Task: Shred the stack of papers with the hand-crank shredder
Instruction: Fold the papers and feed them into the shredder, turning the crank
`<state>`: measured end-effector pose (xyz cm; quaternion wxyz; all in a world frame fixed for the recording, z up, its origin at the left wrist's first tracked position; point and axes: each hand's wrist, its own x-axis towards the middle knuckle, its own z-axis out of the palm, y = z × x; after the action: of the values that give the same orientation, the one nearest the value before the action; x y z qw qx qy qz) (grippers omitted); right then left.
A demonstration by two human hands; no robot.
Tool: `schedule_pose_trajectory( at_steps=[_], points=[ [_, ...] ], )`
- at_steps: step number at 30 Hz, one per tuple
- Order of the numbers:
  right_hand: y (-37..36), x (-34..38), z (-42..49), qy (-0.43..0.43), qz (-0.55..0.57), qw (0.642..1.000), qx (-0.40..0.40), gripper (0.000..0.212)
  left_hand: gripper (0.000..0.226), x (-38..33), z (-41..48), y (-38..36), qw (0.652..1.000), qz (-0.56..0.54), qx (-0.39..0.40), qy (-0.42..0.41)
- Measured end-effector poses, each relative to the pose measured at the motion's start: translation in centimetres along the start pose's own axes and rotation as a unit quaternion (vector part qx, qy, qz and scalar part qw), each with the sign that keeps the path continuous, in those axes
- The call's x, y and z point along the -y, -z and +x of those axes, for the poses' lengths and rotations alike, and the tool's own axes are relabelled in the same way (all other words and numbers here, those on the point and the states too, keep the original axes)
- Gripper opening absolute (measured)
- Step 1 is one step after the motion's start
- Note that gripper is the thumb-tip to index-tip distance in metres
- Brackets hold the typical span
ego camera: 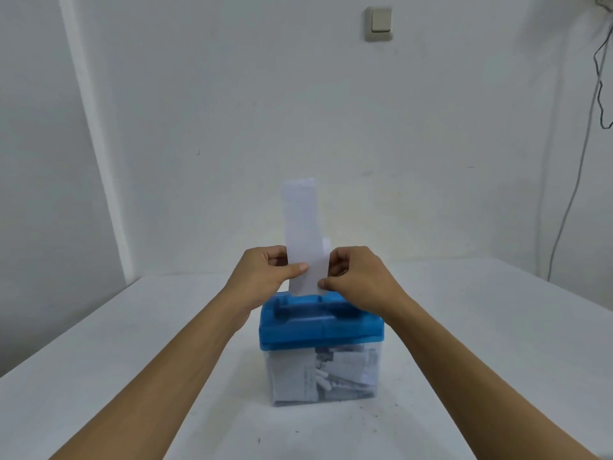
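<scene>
Blue plastic shredder lid (pixel 318 327) sits on its clear plastic bin (pixel 371 390), dead ahead of us on the white tabletop (pixel 132 376). The bin holds a loose pile of cut paper (pixel 298 376).

The narrow white stack of paper strips (pixel 302 220) stands upright over the lid's far edge, with its long axis vertical and its bottom end at or just inside the feed slot. The slot is hidden behind the lid's raised top, so we can't say how deep the stack is in. The sheets look slightly fanned, and one corner pokes out on the right.

Left hand (pixel 262 273) pinches the stack's left edge, thumb across the front face. Right hand (pixel 358 277) pinches the right edge a little lower, thumb tip on the front near the bottom. Both hands grip paper; neither is on the shredder body.

The next move turns on this: the stack points straight down at the slot, between the two hands, and both are equally near it. The crank isn't visible from here, so we can't tell which side it's on. Our read is that one hand lets go and finds the crank while the other holds the stack vertical and square to the slot.

Risks — skewed feed, and nothing pins the bin, so it may slide once cranking starts.
</scene>
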<state>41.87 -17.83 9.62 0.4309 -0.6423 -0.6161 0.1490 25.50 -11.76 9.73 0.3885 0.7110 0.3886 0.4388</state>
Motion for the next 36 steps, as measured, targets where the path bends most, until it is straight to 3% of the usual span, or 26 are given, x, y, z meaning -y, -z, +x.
schedule_pose_trajectory(
  at_steps=[4,14,22,30,33,36],
  points=[
    [-0.8,-0.6,0.0,-0.004,-0.009,1.0,0.002,0.015,0.022,1.4,-0.2,0.8,0.998,0.057,0.029,0.012],
    [-1.3,-0.9,0.2,-0.003,-0.018,1.0,-0.019,0.014,0.011,2.3,-0.7,1.5,0.995,0.088,0.004,0.038],
    [-1.4,-1.2,0.1,-0.002,-0.04,0.999,-0.012,0.017,0.014,2.5,-0.7,1.4,0.992,0.126,-0.008,0.031],
    [-1.2,-1.3,-0.4,0.039,-0.045,0.998,-0.02,0.014,0.025,2.6,-1.2,1.3,0.978,0.201,0.034,0.036],
    [0.3,-2.1,-1.3,0.052,-0.029,0.996,-0.066,0.023,0.02,2.5,-1.2,1.3,0.979,0.196,0.041,0.043],
    [2.4,-4.7,-2.7,0.047,-0.054,0.989,-0.126,0.052,0.017,2.5,-0.9,1.4,0.982,0.176,0.048,0.055]
  ],
)
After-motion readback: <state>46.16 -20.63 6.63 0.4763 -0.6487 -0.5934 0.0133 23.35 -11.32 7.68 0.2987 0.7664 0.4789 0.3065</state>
